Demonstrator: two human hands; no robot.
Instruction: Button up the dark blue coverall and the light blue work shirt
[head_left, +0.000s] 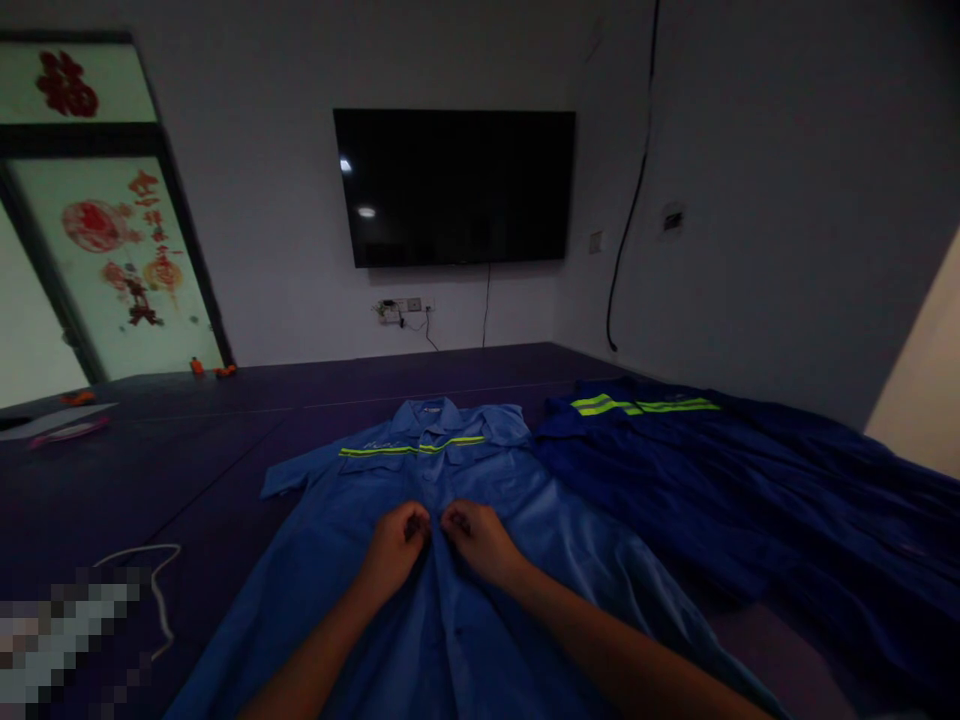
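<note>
A light blue short-sleeved work shirt [517, 500] lies spread face up, collar away from me. Thin yellow-green stripes cross its chest, above two flap pockets. Both of my hands are over its front placket, below the chest. My left hand [396, 545] has its fingers curled in a pinch at the placket's left edge. Close by on the right, my right hand [480, 540] pinches the cloth the same way, a small gap between the two. The fingertips are dim, so the exact fold or button between them is hard to see.
A dark blue garment [675, 480] with wide yellow-green bands lies to the right, against the shirt. The dark purple surface [225, 440] runs back to the wall. On the left lie a white cord [161, 590] and small orange objects [196, 366]. A television [457, 190] hangs ahead.
</note>
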